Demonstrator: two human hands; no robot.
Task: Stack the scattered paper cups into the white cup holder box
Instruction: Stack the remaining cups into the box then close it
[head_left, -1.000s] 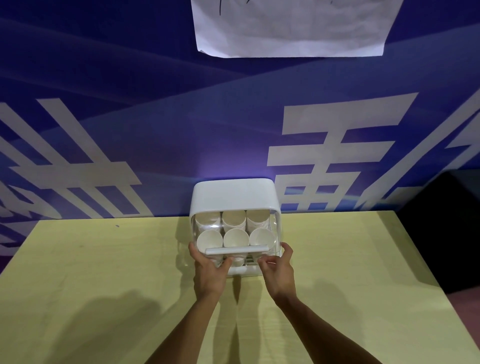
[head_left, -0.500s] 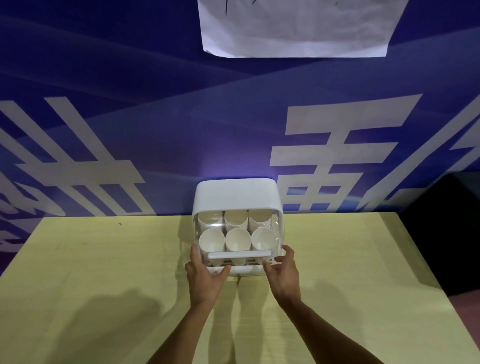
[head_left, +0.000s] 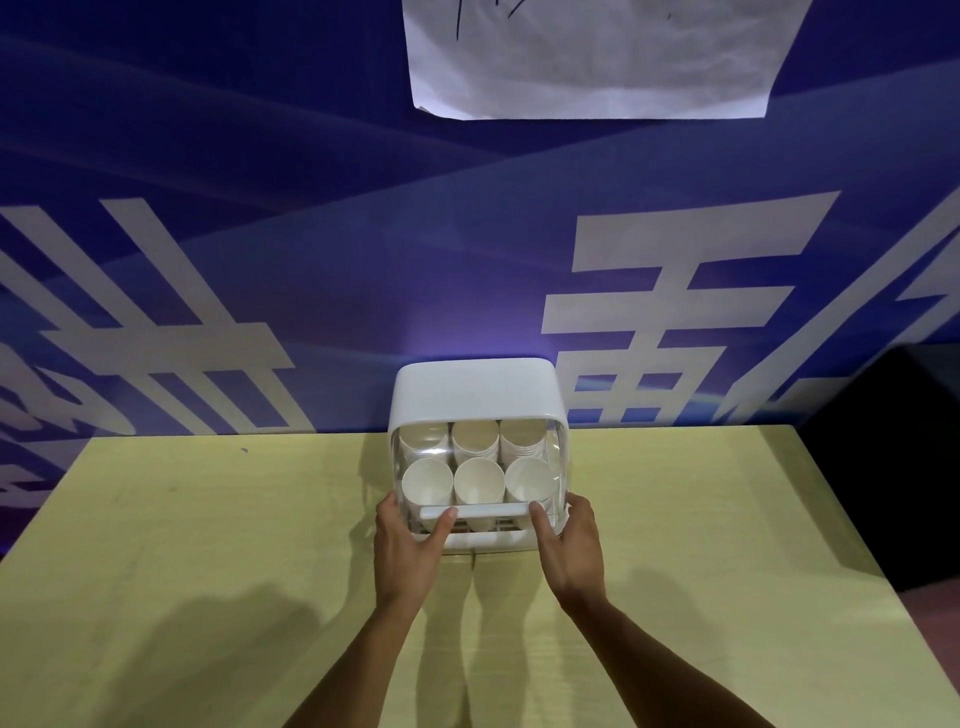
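L thumb tip presses on the white handle bar (head_left: 483, 511) near its L end, R thumb tip near its R end. Each thumb is spread wide from the other fingers (head_left: 388, 512), which lie close together and fairly straight against the outer lower corners of the clear door (head_left: 550, 467). Nothing is pinched.

Left hand (head_left: 410, 545) and right hand (head_left: 569, 545) flank the front of the white cup holder box (head_left: 475, 389), w/ both forearms running back toward the camera.

Just beyond the thumbs, behind the door, are the paper cups (head_left: 479, 480), lying on their sides w/ mouths facing the fingers. There are 3 in the lower row and 3 nested stacks above.

The box sits btwn the hands on a pale yellow table (head_left: 208, 519), at its far edge. Beyond the fingertips, behind the box, is a blue banner (head_left: 260, 208) w/ big white characters. A white paper sheet (head_left: 587, 57) hangs high on it. Well off to the R of the R hand is a dark object (head_left: 893, 467), past the table edge.
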